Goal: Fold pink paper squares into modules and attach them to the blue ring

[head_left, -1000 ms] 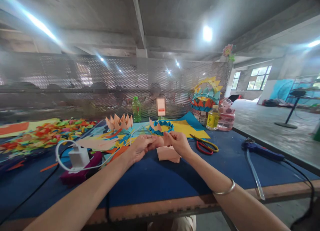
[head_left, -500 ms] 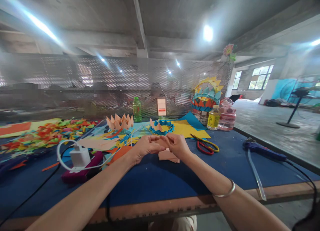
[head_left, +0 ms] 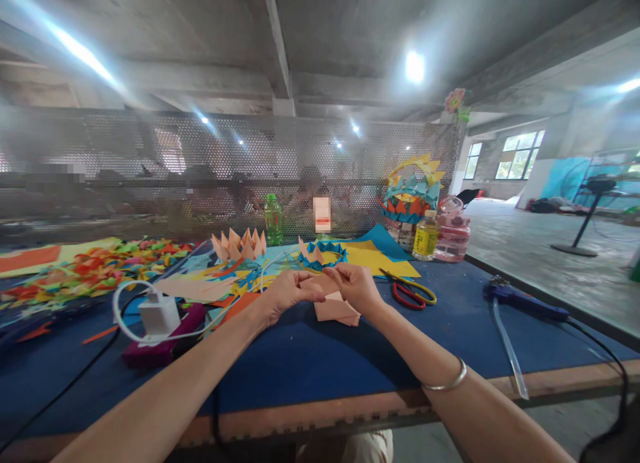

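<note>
Peach paper piece [head_left: 321, 285], near the paper stack [head_left: 336, 309], is pinched at opposite ends by left hand [head_left: 287, 295] and right hand [head_left: 359, 291], thumbs closed against fingers. More surface shows than a moment ago, indicating adjustment, not release.

Both forearms reach forward, left hand [head_left: 290, 296] and right hand [head_left: 356, 288] pinching close together.

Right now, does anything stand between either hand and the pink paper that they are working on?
Nothing visible does. The left hand and right hand both hold the pink paper directly; the pink stack on the table is not between them.
</note>
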Motion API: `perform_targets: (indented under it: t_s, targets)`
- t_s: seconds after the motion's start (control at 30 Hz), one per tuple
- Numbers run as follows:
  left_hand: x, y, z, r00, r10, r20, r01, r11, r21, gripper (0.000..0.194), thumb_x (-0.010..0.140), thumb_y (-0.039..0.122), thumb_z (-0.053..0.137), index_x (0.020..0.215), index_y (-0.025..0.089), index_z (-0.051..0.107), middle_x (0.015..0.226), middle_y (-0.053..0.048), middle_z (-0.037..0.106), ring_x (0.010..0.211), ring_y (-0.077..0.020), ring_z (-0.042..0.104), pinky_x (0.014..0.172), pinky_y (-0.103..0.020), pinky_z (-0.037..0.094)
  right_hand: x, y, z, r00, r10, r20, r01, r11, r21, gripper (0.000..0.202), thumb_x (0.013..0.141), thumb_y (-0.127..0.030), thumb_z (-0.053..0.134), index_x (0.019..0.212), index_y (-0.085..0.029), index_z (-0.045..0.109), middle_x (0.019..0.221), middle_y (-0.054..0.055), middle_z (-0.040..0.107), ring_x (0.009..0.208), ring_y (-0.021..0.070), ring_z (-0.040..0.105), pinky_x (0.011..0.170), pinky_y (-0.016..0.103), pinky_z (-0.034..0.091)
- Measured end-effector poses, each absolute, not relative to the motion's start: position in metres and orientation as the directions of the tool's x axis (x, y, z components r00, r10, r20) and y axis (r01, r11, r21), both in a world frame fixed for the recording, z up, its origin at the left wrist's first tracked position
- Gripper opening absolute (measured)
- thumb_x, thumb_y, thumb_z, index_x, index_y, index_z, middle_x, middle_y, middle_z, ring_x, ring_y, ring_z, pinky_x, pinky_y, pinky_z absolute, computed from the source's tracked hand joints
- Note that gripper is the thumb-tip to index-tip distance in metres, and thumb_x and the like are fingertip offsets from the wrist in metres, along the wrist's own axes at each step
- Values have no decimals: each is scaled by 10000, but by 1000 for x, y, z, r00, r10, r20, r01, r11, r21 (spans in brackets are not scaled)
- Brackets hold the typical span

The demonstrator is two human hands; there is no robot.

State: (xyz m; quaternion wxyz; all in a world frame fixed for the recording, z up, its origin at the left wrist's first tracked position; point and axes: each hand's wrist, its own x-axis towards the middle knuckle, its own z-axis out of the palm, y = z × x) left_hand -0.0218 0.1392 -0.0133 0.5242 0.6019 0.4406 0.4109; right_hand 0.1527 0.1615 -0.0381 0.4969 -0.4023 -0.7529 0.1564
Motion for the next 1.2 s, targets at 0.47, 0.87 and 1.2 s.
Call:
perform_targets:
  t_s: [0.47, 0.87, 1.2]
  targets:
    - [-29, 148, -13, 299, 953, 56, 93, -87, 992, 308, 422, 218, 898, 686, 158, 751, 674, -47, 743, 708, -178, 684, 751, -252, 505, 164, 170, -36, -161, 761, 628, 467, 620, -631, 527, 878, -577, 477, 508, -213, 387, 421, -52, 353, 457, 98, 320, 489, 254, 223]
    - [-36, 152, -13, 294, 950, 106, 198, -169, 966, 287, 522, 387, 864, 607, 170, 697, 658, -62, 740, 683, -196, 673, 781, -306, 488, 164, 169, -35, -154, 764, 626, 477, 612, -630, 477, 903, -499, 469, 532, -205, 411, 398, -57, 384, 440, 95, 362, 498, 242, 255]
    - [-40, 159, -13, 228, 956, 182, 328, -252, 910, 164, 606, 241, 743, 540, 190, 602, 581, -11, 703, 604, -182, 637, 632, -254, 440, 164, 174, -39, -209, 766, 607, 470, 624, -625, 473, 916, -485, 474, 535, -206, 457, 422, -36, 465, 452, 111, 431, 507, 235, 295]
